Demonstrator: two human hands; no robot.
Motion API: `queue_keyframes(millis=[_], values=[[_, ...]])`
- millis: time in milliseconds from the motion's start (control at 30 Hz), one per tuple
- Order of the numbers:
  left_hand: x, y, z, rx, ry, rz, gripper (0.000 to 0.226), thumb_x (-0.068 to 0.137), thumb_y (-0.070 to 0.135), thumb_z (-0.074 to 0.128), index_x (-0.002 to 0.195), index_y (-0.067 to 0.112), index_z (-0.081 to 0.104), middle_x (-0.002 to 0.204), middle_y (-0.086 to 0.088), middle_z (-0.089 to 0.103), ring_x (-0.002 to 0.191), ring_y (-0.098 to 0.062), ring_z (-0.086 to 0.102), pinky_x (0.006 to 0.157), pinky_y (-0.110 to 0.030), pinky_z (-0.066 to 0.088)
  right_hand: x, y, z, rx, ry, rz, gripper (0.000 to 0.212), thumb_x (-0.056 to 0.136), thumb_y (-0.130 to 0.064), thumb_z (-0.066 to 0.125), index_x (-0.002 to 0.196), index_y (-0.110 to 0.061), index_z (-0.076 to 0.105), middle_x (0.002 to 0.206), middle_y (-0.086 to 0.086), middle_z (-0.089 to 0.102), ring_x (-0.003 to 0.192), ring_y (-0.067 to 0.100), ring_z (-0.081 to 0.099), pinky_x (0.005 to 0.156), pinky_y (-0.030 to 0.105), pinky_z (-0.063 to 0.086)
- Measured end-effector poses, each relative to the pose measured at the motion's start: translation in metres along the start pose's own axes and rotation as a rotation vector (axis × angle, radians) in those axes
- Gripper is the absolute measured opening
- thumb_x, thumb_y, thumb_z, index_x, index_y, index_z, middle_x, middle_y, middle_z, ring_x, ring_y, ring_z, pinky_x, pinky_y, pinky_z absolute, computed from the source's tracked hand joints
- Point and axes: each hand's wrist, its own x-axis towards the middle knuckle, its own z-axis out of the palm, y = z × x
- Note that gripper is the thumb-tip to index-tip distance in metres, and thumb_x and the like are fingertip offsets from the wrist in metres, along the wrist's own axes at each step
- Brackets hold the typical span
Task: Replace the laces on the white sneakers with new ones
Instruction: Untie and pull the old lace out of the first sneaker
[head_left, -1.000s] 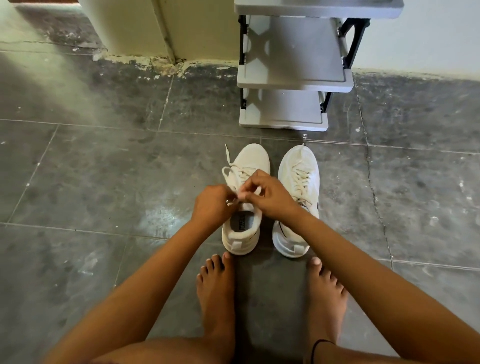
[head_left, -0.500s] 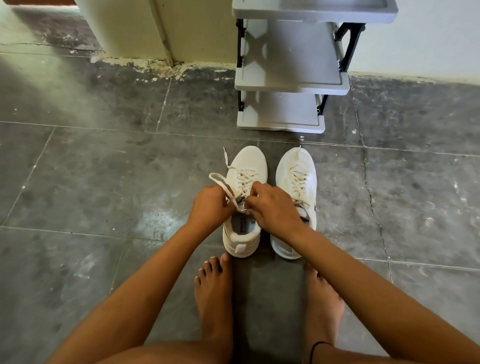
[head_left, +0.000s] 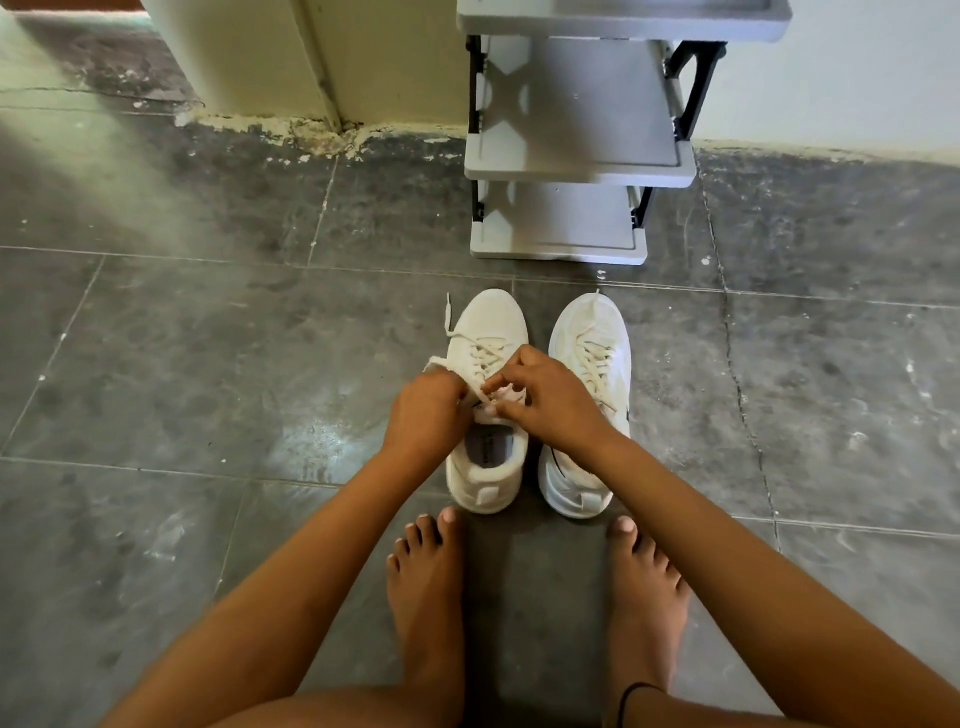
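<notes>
A dark grey tiled floor (head_left: 208, 415) is seen, scuffed and streaked with pale marks. Nearest, two bare feet are planted on it, the left foot (head_left: 426, 597) and the right foot (head_left: 644, 597), with a black band (head_left: 631, 693) worn at the right ankle. Just beyond the toes, two white sneakers are set side by side, toes pointed at the floor's far edge. Over the tongue of the left sneaker (head_left: 488, 478) the hands are held close together: its lace (head_left: 485, 353) is gripped in the curled fingers of the left hand (head_left: 423, 410) and pinched by the right hand (head_left: 556, 400). One loose end is laid beside the toe. The right sneaker (head_left: 587, 322) is laced and partly covered by the right wrist. At the far edge, a grey rack (head_left: 576, 156) is stood against the wall (head_left: 831, 67).
</notes>
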Motion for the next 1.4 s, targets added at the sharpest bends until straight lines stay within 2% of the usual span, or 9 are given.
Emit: queue_keyframes(millis=[67, 133, 333, 433, 700, 1100, 1400], values=[[0.002, -0.003, -0.002, 0.02, 0.021, 0.0, 0.018, 0.087, 0.016, 0.057, 0.098, 0.005, 0.065, 0.099, -0.013, 0.063, 0.087, -0.031, 0.06, 0.067, -0.036, 0.046, -0.007, 0.009, 0.001, -0.156, -0.009, -0.008, 0.035, 0.08, -0.029, 0.072, 0.113, -0.017, 0.066, 0.107, 0.002, 0.054, 0.094, 0.016, 0.054, 0.076, 0.029, 0.044], [0.003, -0.009, -0.004, 0.041, 0.026, 0.005, 0.019, 0.087, 0.019, 0.057, 0.099, 0.006, 0.064, 0.1, -0.012, 0.063, 0.088, -0.029, 0.06, 0.07, -0.037, 0.048, -0.014, 0.013, 0.008, -0.129, 0.03, 0.012, 0.042, 0.078, -0.033, 0.073, 0.114, -0.015, 0.063, 0.108, 0.004, 0.054, 0.093, 0.018, 0.055, 0.074, 0.029, 0.044], [0.004, -0.011, -0.007, 0.049, -0.028, 0.016, 0.021, 0.087, 0.024, 0.06, 0.098, 0.007, 0.065, 0.097, -0.011, 0.064, 0.087, -0.028, 0.059, 0.075, -0.04, 0.049, -0.015, 0.006, 0.026, -0.209, 0.194, 0.144, 0.036, 0.077, -0.041, 0.072, 0.089, -0.009, 0.062, 0.085, 0.007, 0.066, 0.079, 0.024, 0.06, 0.066, 0.036, 0.045], [0.004, -0.01, -0.005, 0.064, -0.028, 0.016, 0.021, 0.087, 0.024, 0.06, 0.097, 0.008, 0.065, 0.095, -0.01, 0.065, 0.086, -0.027, 0.06, 0.074, -0.038, 0.05, -0.02, 0.007, 0.032, -0.211, 0.238, 0.148, 0.033, 0.081, -0.039, 0.069, 0.09, -0.007, 0.066, 0.083, 0.01, 0.068, 0.079, 0.026, 0.062, 0.068, 0.038, 0.048], [0.004, -0.011, 0.0, 0.081, -0.007, 0.003, 0.019, 0.088, 0.026, 0.06, 0.093, 0.009, 0.065, 0.091, -0.01, 0.064, 0.081, -0.027, 0.059, 0.066, -0.034, 0.047, -0.022, -0.002, 0.038, -0.002, 0.334, 0.249, 0.027, 0.078, -0.026, 0.074, 0.093, -0.005, 0.069, 0.082, 0.008, 0.07, 0.077, 0.023, 0.065, 0.074, 0.04, 0.053], [0.001, -0.004, 0.001, 0.127, 0.0, -0.014, 0.023, 0.091, 0.029, 0.056, 0.101, 0.01, 0.065, 0.1, -0.007, 0.064, 0.087, -0.026, 0.061, 0.073, -0.039, 0.053, -0.02, -0.006, 0.038, 0.098, 0.325, 0.368, 0.023, 0.077, -0.025, 0.073, 0.094, -0.01, 0.067, 0.082, 0.001, 0.069, 0.082, 0.02, 0.064, 0.076, 0.035, 0.052], [0.0, -0.001, 0.002, 0.117, -0.007, -0.042, 0.023, 0.089, 0.027, 0.058, 0.104, 0.011, 0.066, 0.102, -0.007, 0.065, 0.089, -0.026, 0.062, 0.075, -0.039, 0.054, -0.02, -0.009, 0.038, 0.092, 0.325, 0.357, 0.014, 0.08, -0.019, 0.068, 0.09, -0.009, 0.069, 0.085, 0.005, 0.07, 0.081, 0.02, 0.064, 0.075, 0.038, 0.053]])
